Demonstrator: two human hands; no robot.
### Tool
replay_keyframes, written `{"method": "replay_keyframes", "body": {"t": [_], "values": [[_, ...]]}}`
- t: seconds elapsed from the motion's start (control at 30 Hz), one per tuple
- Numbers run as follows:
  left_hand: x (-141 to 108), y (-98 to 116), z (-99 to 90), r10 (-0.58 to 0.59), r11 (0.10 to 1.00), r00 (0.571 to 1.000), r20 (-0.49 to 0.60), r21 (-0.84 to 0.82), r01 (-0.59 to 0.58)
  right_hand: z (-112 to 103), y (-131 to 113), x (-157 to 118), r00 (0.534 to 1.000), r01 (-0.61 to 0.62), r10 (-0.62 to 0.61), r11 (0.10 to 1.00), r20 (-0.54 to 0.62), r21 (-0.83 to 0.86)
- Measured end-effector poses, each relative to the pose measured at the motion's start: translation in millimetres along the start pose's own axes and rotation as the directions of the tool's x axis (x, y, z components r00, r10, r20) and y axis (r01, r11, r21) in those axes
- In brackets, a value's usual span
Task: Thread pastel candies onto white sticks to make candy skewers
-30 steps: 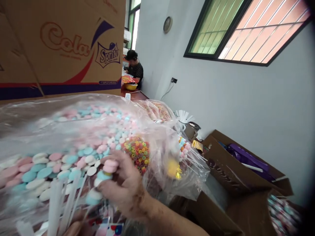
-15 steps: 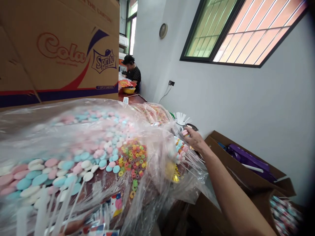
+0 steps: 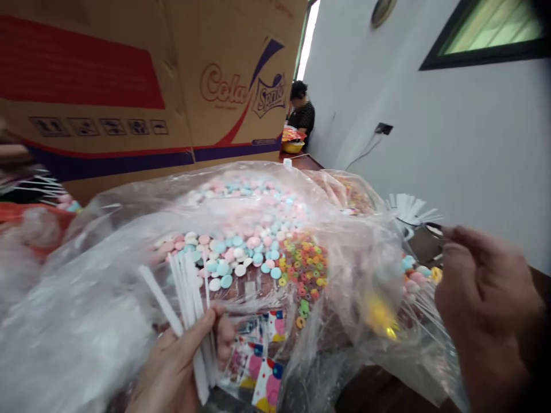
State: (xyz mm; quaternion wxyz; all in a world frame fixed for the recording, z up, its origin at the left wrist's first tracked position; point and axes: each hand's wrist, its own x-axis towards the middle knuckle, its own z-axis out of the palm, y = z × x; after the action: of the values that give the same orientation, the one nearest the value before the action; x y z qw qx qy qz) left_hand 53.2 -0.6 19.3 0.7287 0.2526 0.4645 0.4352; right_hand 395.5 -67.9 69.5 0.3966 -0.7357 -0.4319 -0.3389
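Note:
My left hand [image 3: 181, 355], low at centre-left, is closed round a bundle of white sticks [image 3: 189, 304]. At the right, my right hand [image 3: 486, 287] is raised with its fingers curled; blur hides what they hold, if anything. Beside it are candy-topped sticks [image 3: 417, 278] and a fan of white sticks [image 3: 408, 209]. Pink, blue and white candies [image 3: 235, 249] lie in a big clear bag behind the left hand. Colourful ring candies [image 3: 303, 261] are right of them. Printed packets [image 3: 267, 381] lie just right of the left hand.
A large cardboard carton [image 3: 129, 69] stands at the back left. A person in black [image 3: 303, 115] is beyond it, near a yellow bowl [image 3: 293, 147]. Orange plastic [image 3: 43, 221] and another person's arm [image 3: 12, 154] show at the far left.
The view has swung left. My left hand has come up into view with the white sticks. My right hand has drawn nearer and no longer shows the pink candy it held.

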Motion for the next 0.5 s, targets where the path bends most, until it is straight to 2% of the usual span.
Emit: {"method": "replay_keyframes", "body": {"t": [0.03, 0.07, 0.1, 0.13, 0.2, 0.27, 0.33, 0.4, 0.5], "values": [[-2, 4, 6.6, 0.030, 0.998, 0.999, -0.014, -0.049, -0.031, -3, -24, -14, 0.995, 0.097, -0.095, 0.994, -0.035, 0.058], [-3, 6, 12.5, 0.042, 0.994, 0.999, -0.008, -0.102, -0.043, -4, -48, -29, 0.960, 0.275, -0.279, 0.944, -0.004, 0.185], [-4, 7, 17.6, 0.048, 0.986, 0.999, 0.014, -0.160, -0.045, -3, -72, -46, 0.898, 0.409, -0.439, 0.858, 0.030, 0.312], [-4, 6, 22.0, 0.035, 0.975, 0.999, 0.037, -0.219, -0.026, 1, -95, -63, 0.829, 0.492, -0.559, 0.758, 0.037, 0.427], [-4, 1, 28.5, -0.002, 0.950, 0.997, 0.079, -0.310, 0.027, 11, -134, -94, 0.823, 0.535, -0.550, 0.666, -0.142, 0.520], [-3, -7, 32.5, -0.048, 0.911, 0.985, 0.168, -0.397, 0.112, 21, -163, -116, 0.828, 0.536, -0.523, 0.629, -0.204, 0.563], [-4, -15, 34.7, -0.017, 0.877, 0.965, 0.260, -0.459, 0.139, 30, -179, -127, 0.849, 0.500, -0.491, 0.629, -0.195, 0.595], [-6, -21, 35.8, 0.021, 0.865, 0.965, 0.263, -0.489, 0.114, 34, -184, -130, 0.861, 0.466, -0.484, 0.632, -0.154, 0.619], [-8, -21, 35.6, 0.042, 0.865, 0.973, 0.228, -0.495, 0.079, 35, -178, -130, 0.846, 0.449, -0.525, 0.613, -0.090, 0.650]]}}
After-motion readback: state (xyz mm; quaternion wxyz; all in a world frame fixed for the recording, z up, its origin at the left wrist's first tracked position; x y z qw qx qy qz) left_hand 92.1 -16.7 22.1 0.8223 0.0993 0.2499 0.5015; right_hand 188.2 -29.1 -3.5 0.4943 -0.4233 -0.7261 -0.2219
